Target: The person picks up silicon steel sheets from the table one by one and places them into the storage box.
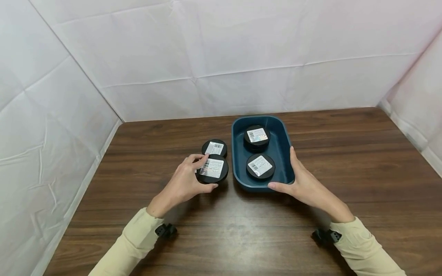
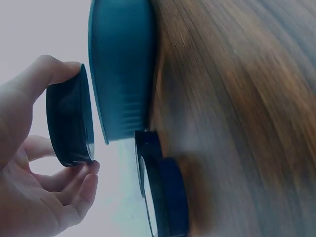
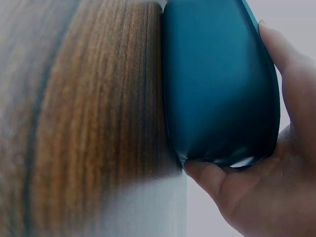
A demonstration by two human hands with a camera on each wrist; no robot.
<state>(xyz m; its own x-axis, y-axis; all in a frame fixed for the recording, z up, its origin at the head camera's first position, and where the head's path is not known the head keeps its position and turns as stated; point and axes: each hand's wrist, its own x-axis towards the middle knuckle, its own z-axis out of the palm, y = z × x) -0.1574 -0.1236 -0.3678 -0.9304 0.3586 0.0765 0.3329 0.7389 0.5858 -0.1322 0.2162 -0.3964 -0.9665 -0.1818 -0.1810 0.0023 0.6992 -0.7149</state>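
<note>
My left hand [image 1: 184, 180] holds a flat, round black container [image 1: 212, 168] with a white barcode label, thumb and fingers around its edge. In the left wrist view, this container [image 2: 69, 116] is raised above the table, beside the tray's outer wall. Just behind it lies another round black container [image 1: 214, 147], partly covered in the head view. The right hand [image 1: 304, 184] holds the near right corner of a dark blue rectangular tray [image 1: 236, 153], thumb along the near side and fingers along the right side. Inside are a near container [image 1: 260, 166] and a far stack [image 1: 257, 138].
The tray stands on a brown wood-grain table [image 1: 228, 237]. White cloth walls [image 1: 241, 57] rise at the back and both sides. Small black devices [image 1: 165, 231] are strapped to both wrists over pale sleeves. Low containers [image 2: 170, 197] sit near the tray in the left wrist view.
</note>
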